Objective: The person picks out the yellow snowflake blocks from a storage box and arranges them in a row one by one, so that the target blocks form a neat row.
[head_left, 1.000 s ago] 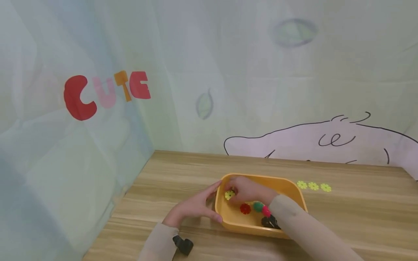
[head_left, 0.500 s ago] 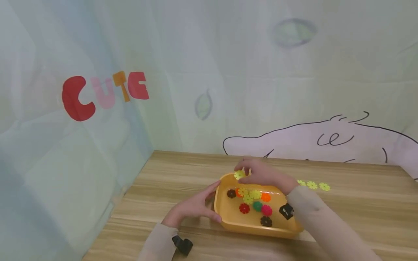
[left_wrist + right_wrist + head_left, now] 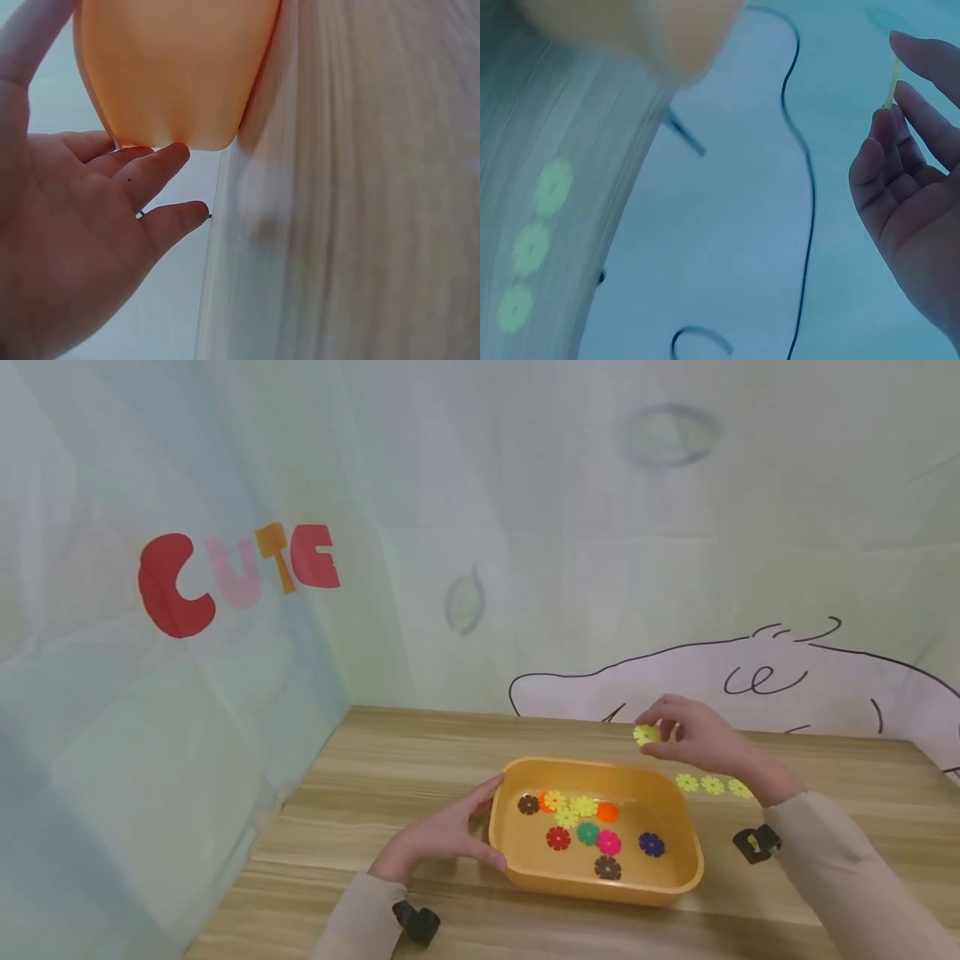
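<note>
Disc (image 3: 642,735), yellow, pinched at its edge by my right grip (image 3: 701,739) above the worktop (image 3: 405,752), I judge to leave its face uncovered; my left grip (image 3: 442,841), spread, braces the tray (image 3: 585,890), probably for steadiness; three matching discs (image 3: 712,785) lie in line alongside.

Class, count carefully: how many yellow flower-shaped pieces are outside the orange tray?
4. One yellow piece is pinched by the right hand; three lie on the table beside the tray: left piece, middle piece, right piece. Others could be hidden.
</note>
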`<state>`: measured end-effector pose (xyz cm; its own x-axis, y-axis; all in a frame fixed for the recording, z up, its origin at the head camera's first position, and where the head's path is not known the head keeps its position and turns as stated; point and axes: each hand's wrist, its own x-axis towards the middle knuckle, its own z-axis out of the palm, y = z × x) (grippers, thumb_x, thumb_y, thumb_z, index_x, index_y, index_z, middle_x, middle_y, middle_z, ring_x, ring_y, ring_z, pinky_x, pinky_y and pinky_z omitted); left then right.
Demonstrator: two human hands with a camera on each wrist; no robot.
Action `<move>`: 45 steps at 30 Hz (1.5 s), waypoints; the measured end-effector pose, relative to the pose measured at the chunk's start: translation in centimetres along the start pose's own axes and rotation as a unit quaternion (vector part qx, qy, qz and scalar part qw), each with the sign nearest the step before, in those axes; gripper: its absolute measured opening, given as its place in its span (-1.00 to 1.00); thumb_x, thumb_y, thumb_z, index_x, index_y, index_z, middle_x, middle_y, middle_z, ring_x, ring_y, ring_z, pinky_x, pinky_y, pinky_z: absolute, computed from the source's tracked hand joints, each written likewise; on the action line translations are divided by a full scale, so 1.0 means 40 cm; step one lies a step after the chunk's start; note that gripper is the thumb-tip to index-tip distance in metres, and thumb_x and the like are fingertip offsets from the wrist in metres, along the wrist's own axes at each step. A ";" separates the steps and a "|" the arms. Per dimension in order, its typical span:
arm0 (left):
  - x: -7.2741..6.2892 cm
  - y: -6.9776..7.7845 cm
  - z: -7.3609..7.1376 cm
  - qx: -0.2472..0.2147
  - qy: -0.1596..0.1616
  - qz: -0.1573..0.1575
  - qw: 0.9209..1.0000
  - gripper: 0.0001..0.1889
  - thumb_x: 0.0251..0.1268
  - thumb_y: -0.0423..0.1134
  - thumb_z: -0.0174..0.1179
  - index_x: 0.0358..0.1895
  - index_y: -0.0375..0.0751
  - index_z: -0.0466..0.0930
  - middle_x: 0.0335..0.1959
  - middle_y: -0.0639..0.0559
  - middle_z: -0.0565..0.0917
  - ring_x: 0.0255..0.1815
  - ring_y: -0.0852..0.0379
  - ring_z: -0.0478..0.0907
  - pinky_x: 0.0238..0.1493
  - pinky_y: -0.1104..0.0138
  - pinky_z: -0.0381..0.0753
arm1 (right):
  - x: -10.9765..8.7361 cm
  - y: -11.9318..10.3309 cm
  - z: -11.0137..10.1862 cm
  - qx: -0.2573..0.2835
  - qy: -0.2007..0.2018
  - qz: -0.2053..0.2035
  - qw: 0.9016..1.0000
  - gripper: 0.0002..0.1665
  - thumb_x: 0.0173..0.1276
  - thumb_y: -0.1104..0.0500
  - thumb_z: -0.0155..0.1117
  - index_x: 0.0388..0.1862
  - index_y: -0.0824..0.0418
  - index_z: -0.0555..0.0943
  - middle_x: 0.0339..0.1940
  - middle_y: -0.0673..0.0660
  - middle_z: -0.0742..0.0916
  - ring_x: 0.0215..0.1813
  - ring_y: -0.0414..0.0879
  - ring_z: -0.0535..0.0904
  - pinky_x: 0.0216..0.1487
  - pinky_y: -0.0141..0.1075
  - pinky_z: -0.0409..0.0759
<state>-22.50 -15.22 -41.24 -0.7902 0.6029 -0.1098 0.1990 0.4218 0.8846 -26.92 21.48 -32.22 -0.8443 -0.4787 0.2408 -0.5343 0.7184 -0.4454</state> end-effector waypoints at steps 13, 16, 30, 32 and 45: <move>-0.002 0.003 0.001 0.003 0.001 0.003 1.000 0.23 -0.12 0.03 0.53 0.56 -0.09 -0.15 0.57 -0.06 -0.05 0.52 -0.08 0.08 0.48 -0.09 -0.02 | -0.137 0.212 -0.055 -0.008 0.024 0.139 0.990 -0.50 0.27 0.14 0.36 0.06 0.46 0.55 -0.14 0.29 0.57 -0.17 0.07 0.48 -0.38 -0.32 0.53; -0.001 0.001 0.001 0.003 0.001 0.004 1.000 0.23 -0.12 0.04 0.53 0.56 -0.08 -0.15 0.57 -0.06 -0.04 0.52 -0.07 0.07 0.48 -0.09 -0.02 | -0.157 0.246 -0.057 -0.011 0.015 0.164 0.986 -0.47 0.29 0.12 0.33 0.08 0.50 0.53 -0.08 0.38 0.56 -0.14 0.13 0.49 -0.35 -0.27 0.52; -0.002 0.001 0.002 -0.002 0.001 -0.001 1.000 0.22 -0.12 0.04 0.53 0.56 -0.06 -0.15 0.58 -0.03 -0.04 0.52 -0.06 0.07 0.48 -0.10 -0.02 | -0.220 0.368 -0.027 -0.018 -0.005 0.165 0.986 -0.54 0.24 0.26 0.32 -0.03 0.62 0.53 -0.15 0.53 0.62 -0.23 0.24 0.63 -0.26 -0.02 0.65; -0.003 0.000 0.002 -0.002 0.000 -0.003 1.000 0.22 -0.12 0.04 0.53 0.56 -0.05 -0.16 0.58 -0.03 -0.04 0.53 -0.06 0.07 0.48 -0.11 -0.02 | -0.225 0.377 -0.022 -0.023 -0.012 0.168 0.985 -0.54 0.24 0.25 0.31 -0.04 0.63 0.53 -0.16 0.55 0.62 -0.22 0.27 0.62 -0.21 0.06 0.64; -0.003 0.006 0.004 0.002 0.005 -0.013 1.000 0.20 -0.10 0.04 0.52 0.56 -0.03 -0.13 0.57 0.00 -0.02 0.52 -0.05 0.09 0.47 -0.14 -0.01 | -0.239 0.414 -0.001 -0.022 -0.057 0.230 0.971 -0.41 0.21 0.10 0.33 0.00 0.59 0.52 -0.08 0.56 0.60 -0.02 0.44 0.50 -0.01 0.28 0.45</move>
<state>-22.25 -15.08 -41.08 -0.8006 0.5852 -0.1287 0.1804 0.4403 0.8795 -27.71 37.98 -41.89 -0.9855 -0.1534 -0.0732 -0.1054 0.8895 -0.4446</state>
